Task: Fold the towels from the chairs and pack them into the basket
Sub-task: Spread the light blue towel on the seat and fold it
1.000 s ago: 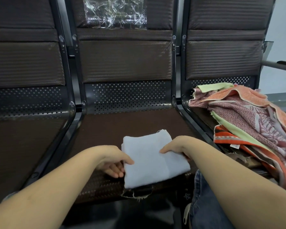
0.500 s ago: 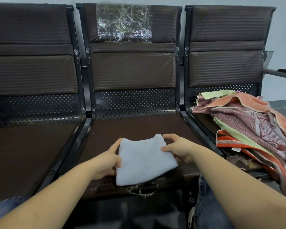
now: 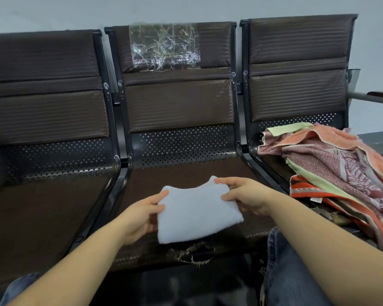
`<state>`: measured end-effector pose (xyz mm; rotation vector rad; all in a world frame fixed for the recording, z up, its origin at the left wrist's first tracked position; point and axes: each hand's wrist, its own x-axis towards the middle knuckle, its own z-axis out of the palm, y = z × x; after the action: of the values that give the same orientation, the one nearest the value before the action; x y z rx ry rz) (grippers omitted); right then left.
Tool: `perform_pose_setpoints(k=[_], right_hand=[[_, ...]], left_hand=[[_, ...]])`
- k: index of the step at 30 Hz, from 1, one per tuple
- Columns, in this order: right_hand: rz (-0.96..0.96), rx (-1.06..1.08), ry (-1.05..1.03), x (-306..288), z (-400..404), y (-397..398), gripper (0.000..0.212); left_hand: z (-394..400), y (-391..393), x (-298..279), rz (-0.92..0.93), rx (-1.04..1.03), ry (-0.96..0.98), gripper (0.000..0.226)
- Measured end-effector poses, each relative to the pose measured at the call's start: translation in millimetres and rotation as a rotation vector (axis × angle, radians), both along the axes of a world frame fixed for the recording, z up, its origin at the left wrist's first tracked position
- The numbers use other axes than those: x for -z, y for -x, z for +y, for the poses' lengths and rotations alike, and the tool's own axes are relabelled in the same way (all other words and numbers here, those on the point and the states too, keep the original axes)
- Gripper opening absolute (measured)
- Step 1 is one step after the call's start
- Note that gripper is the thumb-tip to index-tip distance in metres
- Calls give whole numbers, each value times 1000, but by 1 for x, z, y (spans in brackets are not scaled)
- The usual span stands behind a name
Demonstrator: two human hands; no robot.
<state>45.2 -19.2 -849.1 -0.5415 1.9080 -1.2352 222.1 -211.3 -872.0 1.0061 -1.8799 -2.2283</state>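
A small folded pale blue-white towel (image 3: pixel 197 213) is held just above the front of the middle chair seat (image 3: pixel 186 173). My left hand (image 3: pixel 139 215) grips its left edge, thumb on top and fingers underneath. My right hand (image 3: pixel 245 195) pinches its right edge near the far corner. A loose pile of towels (image 3: pixel 332 171) in orange, maroon leaf pattern and pale green lies on the right chair seat. No basket is in view.
Three dark brown chairs stand joined in a row against a pale wall. The left chair seat (image 3: pixel 42 208) holds nothing. Crinkled clear plastic (image 3: pixel 164 47) is stuck on the middle backrest. The middle seat's front edge is torn (image 3: pixel 197 252). My jeans-clad knees show below.
The view has tilted up. Both hands have shifted from pressing the folded towel on the seat to gripping its side edges and lifting it slightly off the seat.
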Motion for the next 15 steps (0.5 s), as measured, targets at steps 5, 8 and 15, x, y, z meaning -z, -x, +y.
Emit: perform_pose_setpoints(k=[5, 8, 15], right_hand=[[-65, 69, 130, -19, 35, 1, 49], [-129, 148, 228, -30, 71, 5, 48], [-211, 372, 430, -38, 193, -3, 49]], left_hand=[[31, 6, -16, 82, 9, 64, 49], [59, 23, -33, 105, 53, 85, 47], [134, 81, -77, 114, 383, 163, 50]])
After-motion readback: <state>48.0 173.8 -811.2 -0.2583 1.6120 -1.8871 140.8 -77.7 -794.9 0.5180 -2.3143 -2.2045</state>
